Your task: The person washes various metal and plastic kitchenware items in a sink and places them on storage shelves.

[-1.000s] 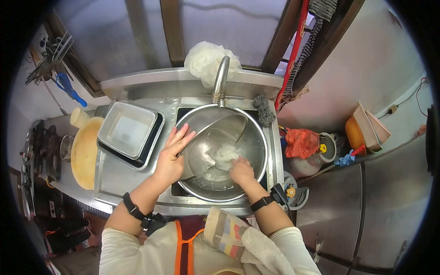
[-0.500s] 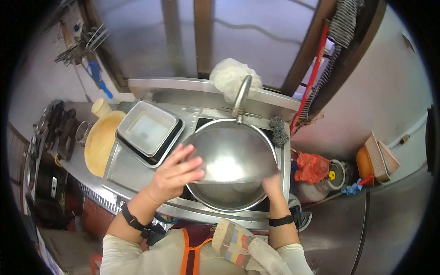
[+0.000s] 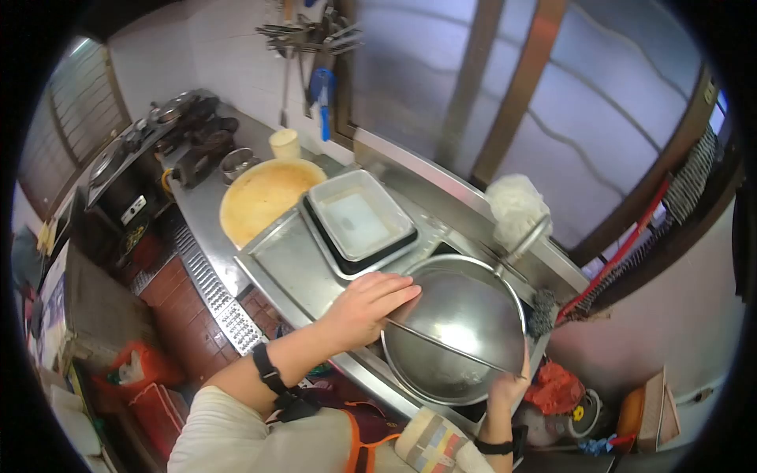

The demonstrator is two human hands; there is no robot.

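A shiny metal bowl (image 3: 461, 315), its rounded outer side facing up, is held tilted over a large steel basin (image 3: 422, 378) in the sink. My left hand (image 3: 367, 311) is at the bowl's left rim, fingers together over the edge and thumb hidden. At the lower right rim, my right hand (image 3: 509, 386) grips the bowl. Behind the basin, a faucet (image 3: 524, 240) bends over its far side. Some water seems to lie in the basin under the bowl.
Stacked rectangular trays (image 3: 359, 217) stand left of the basin, beside a round yellowish board (image 3: 264, 197). A dark scouring pad (image 3: 542, 314) sits at the sink's right corner. A whitish plastic bag (image 3: 516, 209) is by the faucet. A floor drain grate (image 3: 213, 284) runs at left.
My view has swung left, so things appear turned and further right. My left hand's spread fingers have come together at the bowl's rim. The right hand keeps its hold.
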